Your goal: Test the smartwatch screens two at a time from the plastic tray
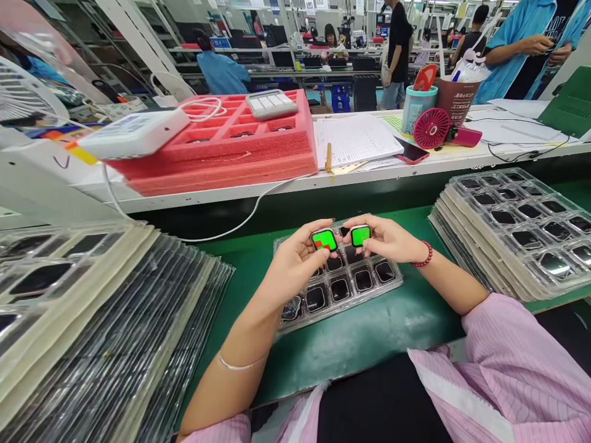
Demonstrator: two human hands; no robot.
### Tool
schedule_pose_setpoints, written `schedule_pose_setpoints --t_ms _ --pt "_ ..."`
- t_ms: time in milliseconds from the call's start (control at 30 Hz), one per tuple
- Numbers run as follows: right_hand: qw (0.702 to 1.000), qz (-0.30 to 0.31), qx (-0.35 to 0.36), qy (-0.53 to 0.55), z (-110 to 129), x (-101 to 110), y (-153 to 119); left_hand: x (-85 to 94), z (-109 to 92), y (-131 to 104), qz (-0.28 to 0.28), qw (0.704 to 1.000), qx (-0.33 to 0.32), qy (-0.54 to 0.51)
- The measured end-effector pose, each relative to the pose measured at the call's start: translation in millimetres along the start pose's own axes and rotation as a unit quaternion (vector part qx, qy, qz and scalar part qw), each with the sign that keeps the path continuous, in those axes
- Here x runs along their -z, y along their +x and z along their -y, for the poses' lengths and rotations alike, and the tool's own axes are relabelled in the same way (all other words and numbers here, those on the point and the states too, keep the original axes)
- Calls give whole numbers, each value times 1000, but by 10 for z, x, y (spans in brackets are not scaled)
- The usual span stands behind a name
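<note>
My left hand (295, 261) grips a smartwatch (325, 239) whose lit screen is green with red patches. In my right hand (385, 239) is a second smartwatch (361, 235), its screen plain green. The two watches are held side by side, faces towards me, without straps. Beneath them a clear plastic tray (341, 309) lies on the green mat, with several dark-screened watches in its pockets. My hands cover part of the tray's far rows.
Stacked trays stand at left (152, 320) and right (512, 240). Behind, a white shelf (369, 165) carries a red foam box (221, 157), papers (355, 140), a phone (410, 151), a small fan (431, 128) and cups. A white cable (249, 215) hangs from the shelf. Other people are farther back.
</note>
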State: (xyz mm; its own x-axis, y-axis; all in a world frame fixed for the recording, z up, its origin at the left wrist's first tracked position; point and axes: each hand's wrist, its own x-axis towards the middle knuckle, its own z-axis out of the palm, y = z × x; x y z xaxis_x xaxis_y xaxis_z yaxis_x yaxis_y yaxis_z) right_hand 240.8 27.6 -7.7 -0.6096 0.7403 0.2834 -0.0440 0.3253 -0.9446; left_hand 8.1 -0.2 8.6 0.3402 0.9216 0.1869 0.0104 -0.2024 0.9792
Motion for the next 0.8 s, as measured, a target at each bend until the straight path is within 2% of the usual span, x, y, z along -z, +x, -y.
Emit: schedule_pose_setpoints --t_ms 367,533,800 --pt "999 -3 15 -45 59 -70 -10 -53 -22 -40 4 1000 11 15" --pt "999 -10 1 -44 90 -73 -14 -20 -11 -16 1 999 9 31" --pt "1000 -2 5 -17 77 -67 -8 27 -14 -6 24 999 15 17"
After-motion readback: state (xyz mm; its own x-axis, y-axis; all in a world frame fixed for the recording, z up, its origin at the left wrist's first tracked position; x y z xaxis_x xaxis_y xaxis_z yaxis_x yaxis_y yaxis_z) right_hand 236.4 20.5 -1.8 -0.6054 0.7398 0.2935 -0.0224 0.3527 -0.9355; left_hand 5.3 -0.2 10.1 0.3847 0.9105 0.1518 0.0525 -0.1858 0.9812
